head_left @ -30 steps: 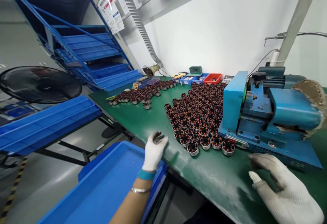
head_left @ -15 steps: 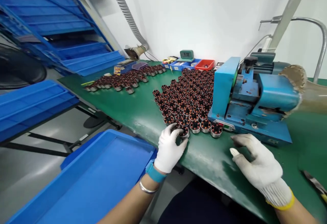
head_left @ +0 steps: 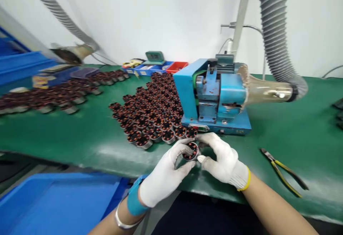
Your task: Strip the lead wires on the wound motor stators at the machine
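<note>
A round motor stator (head_left: 187,155), with copper windings and a black core in a silver metal ring, is held just above the bench's front part. My left hand (head_left: 167,169), in a white glove, is closed around its left side, with one finger reaching over the top. My right hand (head_left: 221,158), gloved too, has its thumb and fingers at the ring's right side, curled about the edge. Its fingertips are partly hidden. Just behind both hands begins a dense group of similar motor stators (head_left: 157,115), standing upright.
A blue belt machine (head_left: 230,95) stands behind my right hand, joined to a grey hose (head_left: 276,24). Yellow-handled pliers (head_left: 281,172) lie at right. More stators (head_left: 59,92) sit at far left. A blue tray (head_left: 59,199) is below the bench edge. Small bins (head_left: 177,67) and a clock (head_left: 154,57) stand behind.
My left hand has taken a stator from the group's front edge and brought it rightward. My right hand has come in to meet it. The view has turned right.
</note>
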A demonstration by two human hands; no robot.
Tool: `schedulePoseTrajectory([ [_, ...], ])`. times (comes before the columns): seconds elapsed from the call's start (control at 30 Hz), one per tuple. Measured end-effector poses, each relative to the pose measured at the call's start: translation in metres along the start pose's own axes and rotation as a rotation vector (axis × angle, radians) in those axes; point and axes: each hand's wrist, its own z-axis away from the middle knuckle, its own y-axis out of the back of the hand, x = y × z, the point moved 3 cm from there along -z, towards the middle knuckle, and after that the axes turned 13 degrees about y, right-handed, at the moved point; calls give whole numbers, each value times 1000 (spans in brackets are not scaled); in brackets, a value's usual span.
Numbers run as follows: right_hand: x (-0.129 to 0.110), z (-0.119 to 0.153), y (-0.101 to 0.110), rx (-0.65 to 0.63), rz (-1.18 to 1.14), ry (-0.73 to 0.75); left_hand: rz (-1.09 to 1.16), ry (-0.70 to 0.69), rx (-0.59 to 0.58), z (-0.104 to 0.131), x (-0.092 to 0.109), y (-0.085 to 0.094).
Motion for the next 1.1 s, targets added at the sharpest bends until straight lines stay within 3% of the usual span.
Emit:
schedulePoseTrajectory([
  [0.1, -4, -1, 11, 101, 52, 194, 47, 10, -42, -15, 4, -7],
  [0.23, -7, -1, 17, 105, 175, 239, 48, 21, -142, -24, 6, -8],
  [0.33, 4, -3, 15, 134, -63, -30, 41, 8, -181, -27, 9, -7],
  [0.43, 27, -2, 13, 467, -568, -435, 20, -34, -134, -32, 14, -8],
  [0.5, 36, -1, 14, 691, -777, -540, -17, -102, -60, -36, 19, -8],
  [0.57, 36, -2, 15, 709, -758, -543, -80, -183, 19, -41, 24, -10],
  [0.67, 29, -3, 15, 551, -591, -487, -208, -292, 70, -47, 29, -16],
  [0.7, 29, -2, 17, 552, -572, -475, -241, -312, 69, -48, 29, -19],
  [0.77, 32, -1, 27, 701, -611, -456, -266, -305, 58, -50, 28, -25],
  [0.87, 42, 2, 47, 1025, -674, -419, -225, -174, 90, -56, 24, -35],
  [0.9, 43, 2, 51, 1025, -640, -430, -196, -124, 124, -59, 23, -37],
  [0.97, 40, -1, 51, 818, -508, -495, -127, -60, 194, -67, 22, -43],
  [1.03, 31, -4, 46, 587, -364, -539, -71, -67, 229, -76, 25, -50],
  [1.1, 23, -6, 42, 522, -305, -533, -44, -130, 246, -86, 29, -57],
])
